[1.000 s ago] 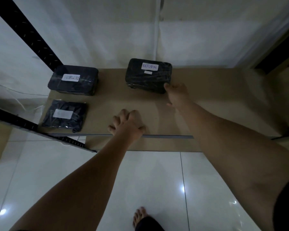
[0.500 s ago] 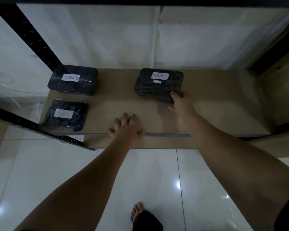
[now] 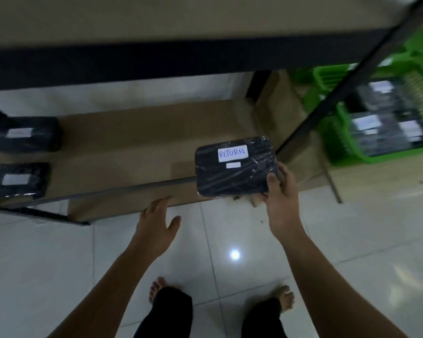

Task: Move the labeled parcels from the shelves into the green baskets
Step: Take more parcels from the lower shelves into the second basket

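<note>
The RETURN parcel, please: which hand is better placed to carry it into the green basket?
Right. The right hand grips the RETURN parcel at its near right corner, and the green basket stands off to that side. The left hand is open, empty and farther from it.

Black upright (image 3: 340, 85) stands between shelf (image 3: 132, 142) and green basket (image 3: 333, 140).

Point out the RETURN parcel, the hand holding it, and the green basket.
RETURN parcel (image 3: 230, 179): head view, its wrapped black top.
right hand (image 3: 282, 198): head view, back of the hand.
green basket (image 3: 337, 142): head view, its slatted wall.
</note>
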